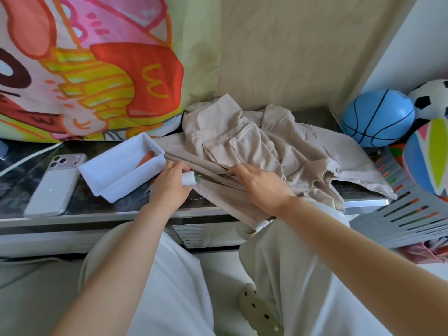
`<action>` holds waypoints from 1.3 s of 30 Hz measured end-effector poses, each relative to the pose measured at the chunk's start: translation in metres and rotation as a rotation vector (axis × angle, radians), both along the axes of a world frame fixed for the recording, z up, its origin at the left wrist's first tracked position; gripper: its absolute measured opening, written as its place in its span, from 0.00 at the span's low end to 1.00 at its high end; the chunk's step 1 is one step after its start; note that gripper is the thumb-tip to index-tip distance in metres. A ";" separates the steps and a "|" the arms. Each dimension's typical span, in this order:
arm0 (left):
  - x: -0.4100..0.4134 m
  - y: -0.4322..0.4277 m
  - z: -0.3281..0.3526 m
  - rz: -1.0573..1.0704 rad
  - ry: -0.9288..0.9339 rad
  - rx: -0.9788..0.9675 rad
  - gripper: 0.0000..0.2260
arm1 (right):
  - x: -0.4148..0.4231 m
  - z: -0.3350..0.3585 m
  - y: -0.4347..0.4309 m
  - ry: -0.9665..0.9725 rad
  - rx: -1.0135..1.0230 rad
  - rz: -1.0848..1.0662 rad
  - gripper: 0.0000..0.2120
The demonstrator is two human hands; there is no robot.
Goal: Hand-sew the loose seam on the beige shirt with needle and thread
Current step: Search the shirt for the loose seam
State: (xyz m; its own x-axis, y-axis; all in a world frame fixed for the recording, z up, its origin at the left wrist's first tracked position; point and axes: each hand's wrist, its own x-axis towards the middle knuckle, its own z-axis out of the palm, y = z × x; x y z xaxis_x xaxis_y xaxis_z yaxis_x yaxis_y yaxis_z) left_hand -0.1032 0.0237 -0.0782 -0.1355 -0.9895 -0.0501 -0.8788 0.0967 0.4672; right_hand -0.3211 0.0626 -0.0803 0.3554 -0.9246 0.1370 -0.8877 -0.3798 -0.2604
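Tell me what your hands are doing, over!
Left hand grips white thread spool. Right hand on beige shirt, thread running to its fingertips, grip hidden. Needle not seen. White tray beside left hand.

Dark table [80, 209]: beige shirt [271, 151], white tray [121, 173], phone [54, 185], white cable [26, 158].

beige shirt [254, 146]: crumpled on table | white thread spool [189, 178]: at shirt's left edge
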 end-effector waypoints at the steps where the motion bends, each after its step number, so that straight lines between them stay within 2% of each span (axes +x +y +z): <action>1: 0.002 0.000 -0.001 -0.006 0.011 -0.004 0.15 | 0.004 0.000 0.001 0.025 0.024 0.008 0.17; 4: 0.010 -0.001 -0.004 0.018 0.055 -0.005 0.13 | 0.017 -0.003 -0.003 0.047 0.052 0.013 0.22; 7: 0.020 -0.001 -0.004 0.068 0.099 -0.016 0.13 | 0.030 -0.008 -0.007 0.104 0.072 0.020 0.22; 12: 0.036 0.001 -0.001 0.204 0.116 -0.132 0.22 | 0.056 0.001 -0.012 0.223 0.124 0.003 0.14; 14: 0.040 0.004 0.001 0.213 0.134 -0.172 0.22 | 0.064 0.001 -0.012 0.227 0.125 -0.020 0.11; 16: 0.044 0.006 0.002 0.199 0.191 -0.193 0.16 | 0.070 -0.003 -0.012 0.236 0.089 -0.056 0.09; 18: 0.047 0.008 0.003 0.177 0.222 -0.185 0.06 | 0.071 -0.003 -0.014 0.235 0.086 -0.082 0.10; 19: 0.047 0.009 0.003 0.167 0.230 -0.171 0.05 | 0.070 -0.002 -0.015 0.232 0.100 -0.086 0.11; 22: 0.046 0.012 0.003 0.143 0.283 -0.110 0.09 | 0.068 0.005 -0.020 0.220 0.094 -0.085 0.15; 27: 0.039 0.015 0.004 0.087 0.342 -0.008 0.07 | 0.063 0.013 -0.027 0.182 -0.019 -0.112 0.15; 31: 0.030 0.017 0.009 0.074 0.358 -0.133 0.03 | 0.054 0.023 -0.025 0.141 -0.010 -0.099 0.13; 36: 0.018 0.015 0.008 0.027 0.372 -0.208 0.09 | 0.035 0.016 -0.009 0.172 -0.050 -0.101 0.11; 39: 0.012 0.012 0.005 -0.002 0.339 -0.226 0.11 | 0.011 0.016 -0.006 0.158 -0.059 -0.133 0.14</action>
